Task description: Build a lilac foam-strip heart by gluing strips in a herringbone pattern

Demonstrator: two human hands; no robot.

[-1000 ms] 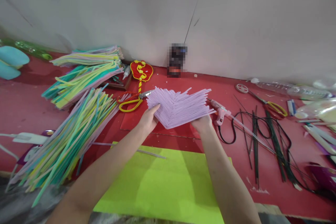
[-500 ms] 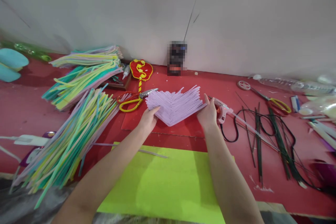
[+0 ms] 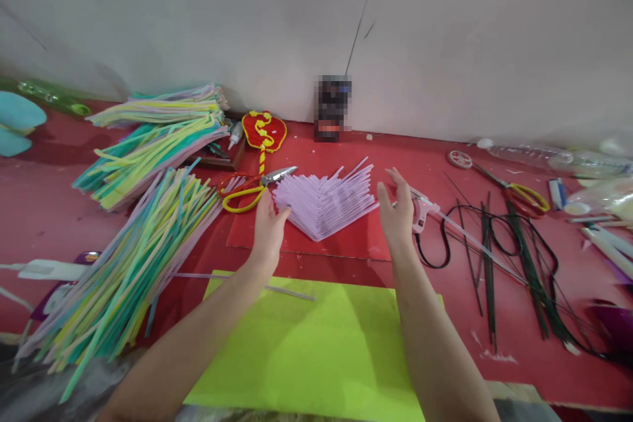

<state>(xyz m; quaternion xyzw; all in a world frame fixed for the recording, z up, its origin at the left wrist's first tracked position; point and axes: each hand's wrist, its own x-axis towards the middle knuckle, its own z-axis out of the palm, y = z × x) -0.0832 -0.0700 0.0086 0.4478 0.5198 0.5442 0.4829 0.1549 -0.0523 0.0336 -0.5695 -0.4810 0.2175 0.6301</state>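
A V-shaped piece of lilac pipe cleaners (image 3: pixel 324 206) lies on a red board (image 3: pixel 346 244) in the middle of the table. At its left edge is my left hand (image 3: pixel 268 231), thumb and fingers apart, close to the strands; whether it touches them I cannot tell. My right hand (image 3: pixel 395 208) is held just off the right edge, fingers raised and spread, with nothing in it. Right behind that hand rests a pink-and-white glue gun (image 3: pixel 421 214) with a long glue stick. Scissors (image 3: pixel 247 194) with yellow and red handles lie beyond my left hand.
Bundles of coloured pipe cleaners (image 3: pixel 123 270) cover the left side. A lime-green sheet (image 3: pixel 306 349) lies under my forearms. Right of the glue gun are dark green stems (image 3: pixel 487 270), a black cable and more scissors (image 3: pixel 524 196). A pixelated dark object (image 3: pixel 333 109) stands by the wall.
Both hands have loosened from the lilac piece and moved slightly outward, the left one leftward and the right one opening its fingers. The piece stays on the board.
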